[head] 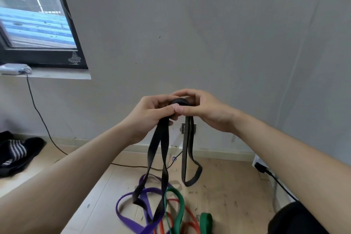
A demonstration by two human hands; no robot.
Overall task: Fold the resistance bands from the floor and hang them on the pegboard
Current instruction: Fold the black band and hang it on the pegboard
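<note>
Both hands, the left hand [152, 112] and right hand [201, 110], pinch the long black rubber resistance band [161, 150] at chest height, gathering its top into a fold, so its loops hang toward the wooden floor [228, 195].

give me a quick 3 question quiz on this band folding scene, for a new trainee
1. True or false: the left hand and the right hand both hold the black band.
2. Which band lies furthest left on the floor? A purple band; B green band; C red band.
3. Short answer: under which hand does the shorter hanging loop of the black band fall?

Key: 1 true; 2 A; 3 the right hand.
</note>
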